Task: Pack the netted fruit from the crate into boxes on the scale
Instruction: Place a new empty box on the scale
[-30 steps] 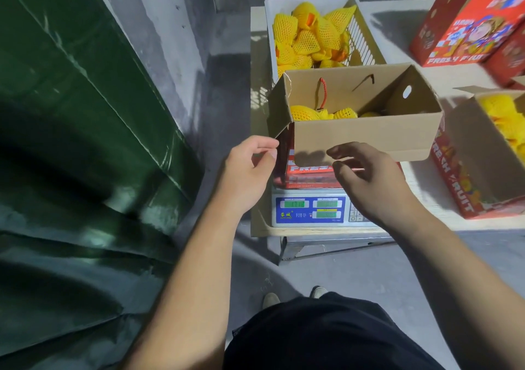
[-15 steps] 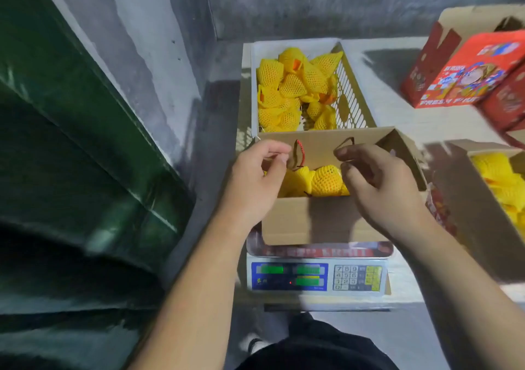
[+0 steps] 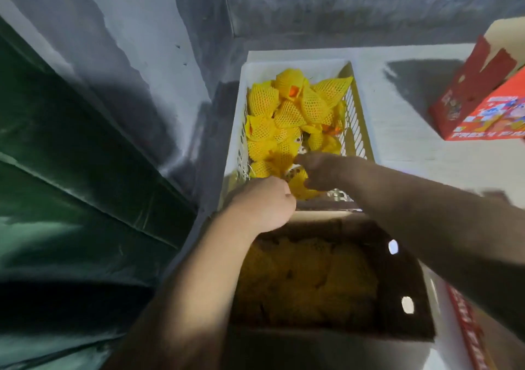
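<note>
Fruit: yellow-netted fruit (image 3: 287, 111) is heaped in the white crate (image 3: 358, 119), which lies straight ahead of the hands, just past the far wall of the box (image 3: 409, 273).
Crate axis: its long side runs away from the person, so the near end of the heap is the part within reach.
Left hand (image 3: 262, 203): at the crate's near left corner, fingers curled under; whether it has a fruit in its grasp I cannot tell, since the fingertips are hidden.
Right hand (image 3: 319, 170): reaches further in, fingers bent down over a netted fruit at the near end; it looks to be closing on it, though blur hides the grip.
Nearer hand: the right is deeper in the heap and closer to the loose fruit, and the left sits at the edge.
Box: open, directly below the forearms, with a dim layer of netted fruit already across its bottom; the scale is out of sight beneath it.
Coming move: likely a short pull back and down from crate to box.
Surface: a pale surface (image 3: 397, 131) carries the crate and a red fruit carton (image 3: 483, 119) at the right.
Room: grey wall behind, green sheeting (image 3: 71, 170) at the left.
</note>
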Motion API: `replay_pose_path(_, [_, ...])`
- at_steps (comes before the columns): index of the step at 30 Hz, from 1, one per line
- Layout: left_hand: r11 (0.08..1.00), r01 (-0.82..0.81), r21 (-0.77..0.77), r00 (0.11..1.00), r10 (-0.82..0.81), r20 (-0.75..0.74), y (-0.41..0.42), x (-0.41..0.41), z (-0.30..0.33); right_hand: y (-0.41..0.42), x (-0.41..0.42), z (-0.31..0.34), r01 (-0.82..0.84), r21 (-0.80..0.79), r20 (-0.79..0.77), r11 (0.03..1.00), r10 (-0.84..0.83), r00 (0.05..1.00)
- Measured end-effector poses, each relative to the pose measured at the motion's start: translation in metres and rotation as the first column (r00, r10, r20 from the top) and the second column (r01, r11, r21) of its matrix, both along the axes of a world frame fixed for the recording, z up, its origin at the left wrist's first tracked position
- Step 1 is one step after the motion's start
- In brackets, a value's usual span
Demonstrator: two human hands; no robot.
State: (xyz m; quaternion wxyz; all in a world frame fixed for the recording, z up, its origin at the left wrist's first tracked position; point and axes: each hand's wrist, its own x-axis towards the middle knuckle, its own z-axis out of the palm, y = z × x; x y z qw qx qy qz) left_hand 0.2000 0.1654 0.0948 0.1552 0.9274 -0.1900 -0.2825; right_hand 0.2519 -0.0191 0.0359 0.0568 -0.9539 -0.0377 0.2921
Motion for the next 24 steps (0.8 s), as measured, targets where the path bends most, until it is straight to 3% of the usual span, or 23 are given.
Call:
replay_pose_path(2, [1.000, 0.007, 0.025, 1.000, -0.007, 0.000, -0.005, 0.012, 0.001, 0.005, 0.015, -0.024, -0.181, -0.070, -0.187, 0.981, 0.165, 0.968])
replay_pose_path(4, [1.000, -0.009, -0.007, 1.000, 0.009, 0.000, -0.009, 0.025, 0.002, 0.002, 0.029, -0.032, -0.264, -0.083, -0.258, 0.961, 0.235, 0.937])
replay_pose_path(6, [0.999, 0.002, -0.033, 0.998, -0.004, -0.065, -0.010, 0.032, 0.004, -0.005, 0.045, -0.035, -0.299, -0.092, -0.235, 0.950, 0.271, 0.934])
replay_pose_path(11, [0.996, 0.007, 0.084, 0.987, 0.007, -0.158, -0.016, 0.025, -0.011, -0.026, 0.059, -0.065, -0.314, -0.038, -0.154, 0.949, 0.305, 0.940])
replay_pose_path(19, [0.999, -0.008, 0.052, 1.000, 0.009, -0.018, -0.059, 0.053, -0.025, -0.019, 0.033, -0.119, -0.323, -0.300, 0.036, 0.898, 0.349, 0.937])
replay_pose_path(21, [0.996, -0.071, 0.045, 0.995, 0.074, -0.061, -0.066, 0.060, -0.038, -0.023, 0.037, -0.110, -0.155, -0.164, 0.037, 0.974, 0.163, 0.986])
replay_pose_path(22, [0.993, -0.107, 0.052, 0.991, 0.111, -0.075, -0.067, 0.061, -0.046, -0.028, 0.041, -0.103, 0.026, 0.011, 0.027, 1.000, -0.026, 0.999])
replay_pose_path(23, [0.987, -0.138, 0.077, 0.986, 0.144, -0.084, -0.067, 0.062, -0.054, -0.033, 0.044, -0.098, 0.250, 0.236, -0.038, 0.939, -0.248, 0.968])
replay_pose_path(24, [0.980, -0.160, 0.115, 0.980, 0.171, -0.098, -0.066, 0.063, -0.061, -0.035, 0.046, -0.094, 0.459, 0.454, -0.192, 0.764, -0.419, 0.887])
